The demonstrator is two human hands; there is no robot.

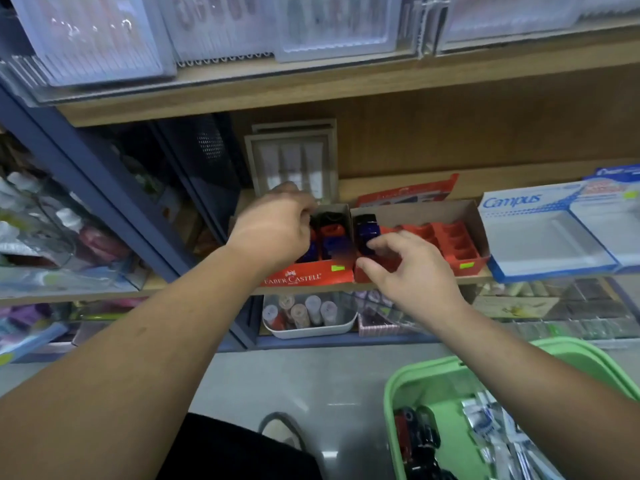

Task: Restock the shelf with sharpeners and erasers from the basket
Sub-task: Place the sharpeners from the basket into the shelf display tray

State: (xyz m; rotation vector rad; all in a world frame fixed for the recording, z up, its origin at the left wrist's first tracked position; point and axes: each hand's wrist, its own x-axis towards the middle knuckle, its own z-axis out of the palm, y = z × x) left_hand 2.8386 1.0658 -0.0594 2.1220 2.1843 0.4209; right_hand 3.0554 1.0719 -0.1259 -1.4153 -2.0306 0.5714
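While both hands work at the shelf [398, 183] mid-frame, a blue sharpener [366, 227] sits at the left end of the right box [465, 216].
Glossy and blocky, its long axis runs up the frame toward the shelf's back. The right hand [414, 270] has its grip pinched on the near end. The left hand [273, 226] curls into the Faber-Castell box [304, 276], its grip hidden. A green plastic basket [405, 379] sits lower right.

We see bright, even light falling from above, with a pale sheen on the floor [277, 386] and only soft shadows. Glare whitens the clear packs [104, 32] up top, which smear with blur. The recess under the shelf board [346, 88] sits in shade. The wide lens bows that board and stretches the left forearm [121, 375]. The middle is sharpest yet soft; the basket [393, 410] in the corner blurs.
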